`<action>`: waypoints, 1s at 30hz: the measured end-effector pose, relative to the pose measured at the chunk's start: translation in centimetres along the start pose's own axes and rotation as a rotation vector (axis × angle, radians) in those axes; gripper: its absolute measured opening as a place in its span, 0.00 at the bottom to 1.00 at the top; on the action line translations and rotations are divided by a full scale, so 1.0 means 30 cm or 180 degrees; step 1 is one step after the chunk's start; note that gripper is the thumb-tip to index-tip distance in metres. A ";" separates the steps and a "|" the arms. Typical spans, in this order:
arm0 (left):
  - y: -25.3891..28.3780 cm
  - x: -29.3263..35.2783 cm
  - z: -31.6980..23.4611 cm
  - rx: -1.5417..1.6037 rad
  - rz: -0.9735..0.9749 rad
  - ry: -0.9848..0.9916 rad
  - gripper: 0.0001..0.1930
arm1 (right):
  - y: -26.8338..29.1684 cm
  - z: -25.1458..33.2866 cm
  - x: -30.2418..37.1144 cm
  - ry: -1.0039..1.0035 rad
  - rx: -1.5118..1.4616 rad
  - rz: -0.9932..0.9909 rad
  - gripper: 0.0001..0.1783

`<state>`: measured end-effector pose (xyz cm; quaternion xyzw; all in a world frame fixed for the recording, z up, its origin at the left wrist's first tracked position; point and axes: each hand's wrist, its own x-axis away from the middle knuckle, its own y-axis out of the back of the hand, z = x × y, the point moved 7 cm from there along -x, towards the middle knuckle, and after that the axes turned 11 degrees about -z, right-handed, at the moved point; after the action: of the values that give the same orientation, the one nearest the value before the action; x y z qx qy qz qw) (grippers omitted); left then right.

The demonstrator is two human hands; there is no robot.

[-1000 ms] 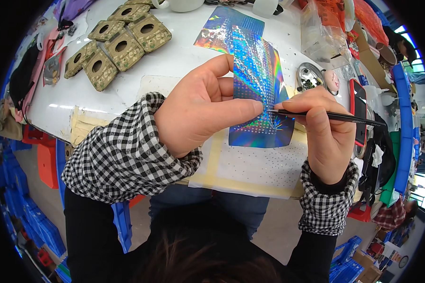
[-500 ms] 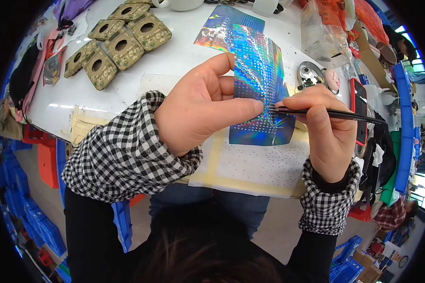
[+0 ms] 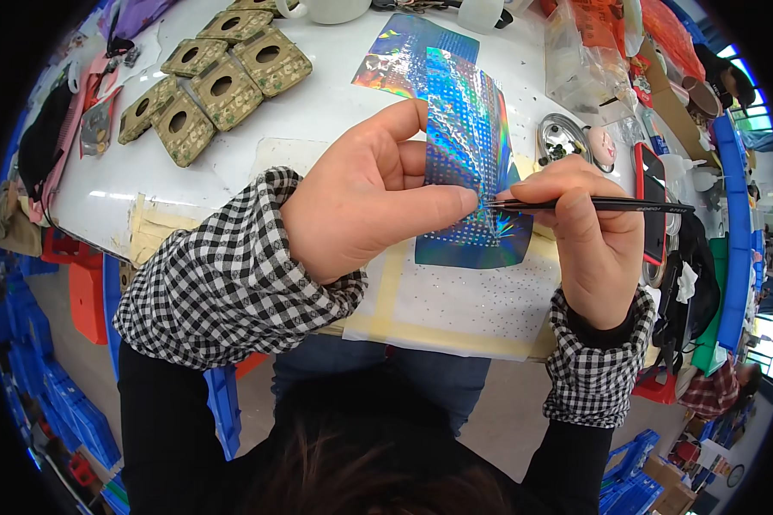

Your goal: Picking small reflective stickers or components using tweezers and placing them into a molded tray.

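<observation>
My left hand [image 3: 365, 193] grips the left edge of a shiny blue holographic sheet [image 3: 464, 120] dotted with rows of small light spots, its thumb lying across the front. Between the thumb and fingers of my right hand [image 3: 593, 232] is a pair of black tweezers [image 3: 610, 204]. Their tips touch the sheet just beside my left thumb; whether they pinch anything is too small to tell. Below the held sheet, a white paper [image 3: 447, 318] scattered with tiny specks is taped to the table. A second holographic sheet [image 3: 395, 51] lies flat behind the held one.
Several camouflage square pieces with round holes [image 3: 223, 86] lie at the far left. A white mug [image 3: 335, 7] stands at the back. To the right are a round metal dish [image 3: 563, 136], a red-edged phone [image 3: 653, 202] and clear plastic bags [image 3: 580, 73].
The tweezers' rear end has swung slightly toward me and left, while their tips stay near my left thumb. The held sheet has shifted a little. Both hands keep their grip.
</observation>
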<state>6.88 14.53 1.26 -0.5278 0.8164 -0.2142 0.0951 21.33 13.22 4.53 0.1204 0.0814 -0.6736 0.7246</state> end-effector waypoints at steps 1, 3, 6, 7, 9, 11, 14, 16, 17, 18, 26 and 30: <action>-0.001 0.000 -0.001 -0.0010 0.0003 0.0006 0.28 | 0.001 0.000 0.000 -0.0010 -0.0011 -0.0004 0.11; -0.003 0.001 -0.002 -0.0029 0.0004 0.0019 0.28 | 0.001 -0.002 0.001 -0.0032 -0.0036 -0.0008 0.12; -0.004 -0.001 -0.002 -0.0014 -0.0042 -0.0111 0.24 | -0.001 -0.003 0.002 -0.0065 -0.0117 -0.0026 0.12; -0.004 0.000 -0.003 -0.0014 -0.0047 -0.0117 0.24 | -0.001 -0.004 0.002 -0.0051 -0.0115 -0.0022 0.12; -0.004 0.000 -0.003 -0.0011 -0.0055 -0.0127 0.24 | 0.001 -0.005 0.002 -0.0026 -0.0108 -0.0015 0.12; -0.003 -0.001 -0.001 -0.0012 -0.0030 -0.0094 0.24 | 0.001 -0.007 0.001 -0.0016 -0.0092 0.0012 0.12; -0.001 0.001 0.000 -0.0012 0.0001 -0.0021 0.26 | 0.001 -0.006 0.002 -0.0012 -0.0094 0.0016 0.12; -0.002 0.003 -0.002 -0.0008 0.0005 0.0013 0.27 | 0.000 -0.004 0.001 -0.0006 -0.0105 0.0019 0.12; -0.003 0.004 -0.003 -0.0001 0.0003 0.0022 0.27 | 0.000 -0.003 0.001 0.0000 -0.0108 0.0025 0.12; -0.002 0.004 -0.001 0.0009 0.0003 0.0031 0.27 | -0.001 -0.004 0.001 0.0003 -0.0107 0.0029 0.12; -0.002 0.005 0.004 0.0118 -0.0002 0.0130 0.27 | -0.001 -0.003 0.002 0.0012 -0.0051 0.0053 0.12; -0.002 0.004 0.004 0.0152 0.0005 0.0177 0.27 | -0.001 -0.010 0.004 -0.0054 -0.0133 0.0041 0.13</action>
<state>6.94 14.38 1.18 -0.5186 0.8138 -0.2480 0.0852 21.32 13.19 4.21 0.1001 0.0886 -0.6681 0.7320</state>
